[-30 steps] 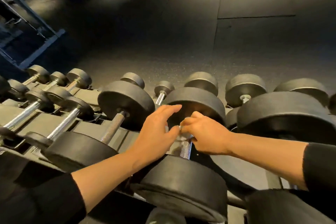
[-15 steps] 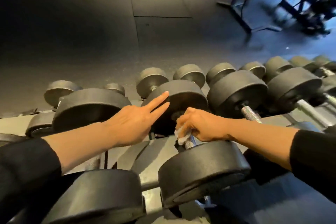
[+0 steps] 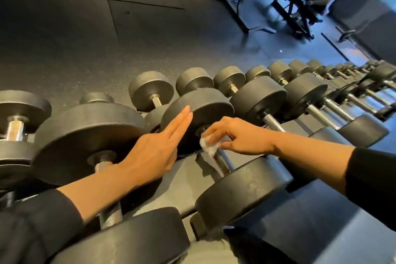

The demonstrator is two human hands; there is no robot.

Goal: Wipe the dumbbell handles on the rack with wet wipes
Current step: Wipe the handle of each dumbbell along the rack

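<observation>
Our right hand point(image 3: 240, 139) pinches wet wipe point(image 3: 209, 146) around knurled dumbbell handle point(image 3: 224, 162) for scrubbing; left hand point(image 3: 154, 150) flat, fingers straight, steadying dumbbell head point(image 3: 205, 105).

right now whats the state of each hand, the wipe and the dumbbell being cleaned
left hand: open, fingers straight, flat against the dumbbell's far head
right hand: pinching the wet wipe
wet wipe: crumpled, pressed on the upper end of the handle
dumbbell handle: knurled metal, lower part bare
dumbbell: resting on the rack
</observation>
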